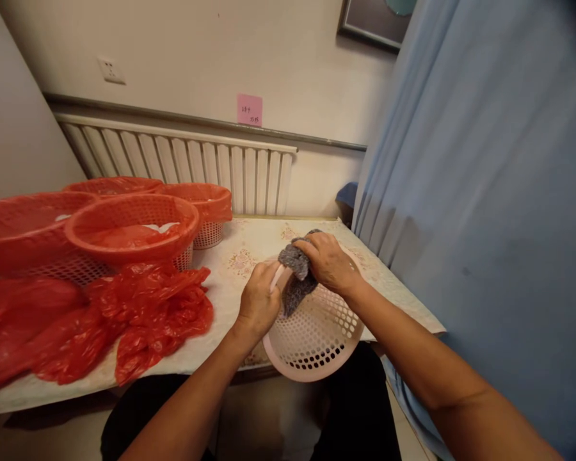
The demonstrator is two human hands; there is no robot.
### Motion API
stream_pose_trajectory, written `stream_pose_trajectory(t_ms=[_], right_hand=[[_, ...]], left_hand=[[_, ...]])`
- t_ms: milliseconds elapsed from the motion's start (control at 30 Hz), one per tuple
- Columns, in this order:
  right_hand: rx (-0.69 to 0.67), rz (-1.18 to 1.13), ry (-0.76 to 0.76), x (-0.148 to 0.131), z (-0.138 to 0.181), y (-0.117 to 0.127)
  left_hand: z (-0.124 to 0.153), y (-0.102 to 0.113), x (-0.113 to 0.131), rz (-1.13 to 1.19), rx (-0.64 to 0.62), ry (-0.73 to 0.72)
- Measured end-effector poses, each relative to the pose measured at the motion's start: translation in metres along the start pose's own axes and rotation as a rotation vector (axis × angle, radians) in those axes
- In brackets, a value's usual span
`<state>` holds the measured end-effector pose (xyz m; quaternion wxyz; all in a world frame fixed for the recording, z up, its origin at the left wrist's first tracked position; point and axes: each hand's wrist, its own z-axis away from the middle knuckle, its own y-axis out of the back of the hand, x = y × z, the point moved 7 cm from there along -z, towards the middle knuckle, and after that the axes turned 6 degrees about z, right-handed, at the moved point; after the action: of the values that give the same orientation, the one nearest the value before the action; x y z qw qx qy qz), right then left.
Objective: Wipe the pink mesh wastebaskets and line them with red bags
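A pale pink plastic basket (pixel 312 355) with round holes is tilted at the table's front edge, its opening turned toward me. My left hand (pixel 260 299) is closed on the basket's rim at the left. In my right hand (pixel 329 261) is a grey cloth (pixel 295 261), pressed over the rim just beyond my left hand. Part of the cloth hangs down inside the basket. The fingertips of my right hand are partly hidden by the cloth.
Several baskets lined with red plastic bags (pixel 132 221) stand at the left. Crumpled red bags (pixel 158 314) lie in front of them on the flowered tablecloth (pixel 242 256). A radiator (pixel 187 157) runs behind the table, and a blue curtain (pixel 484 160) hangs at the right.
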<state>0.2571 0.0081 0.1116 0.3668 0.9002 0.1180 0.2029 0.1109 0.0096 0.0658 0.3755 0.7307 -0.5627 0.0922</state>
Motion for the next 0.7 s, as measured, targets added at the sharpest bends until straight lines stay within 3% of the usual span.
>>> stream_pose_trajectory(t_ms=[233,367,533,600,700], right_hand=[[0.115,-0.081,-0.457,0.071,0.056,-0.021],[0.195,-0.112,-0.732,0.079,0.113,-0.032],[0.177,-0.242,-1.164,0.071,0.186,-0.053],[0.208,-0.238,-1.217,0.069,0.195,-0.053],[0.308,-0.169,-1.089,0.066,0.174,-0.038]], left_hand=[[0.011,0.006,-0.001,0.032,0.089,0.006],[0.022,0.003,0.0,0.028,0.11,0.014],[0.047,0.008,-0.004,0.04,0.22,0.053],[0.058,0.01,-0.009,0.032,0.232,0.059],[0.069,0.019,-0.024,-0.072,0.258,0.123]])
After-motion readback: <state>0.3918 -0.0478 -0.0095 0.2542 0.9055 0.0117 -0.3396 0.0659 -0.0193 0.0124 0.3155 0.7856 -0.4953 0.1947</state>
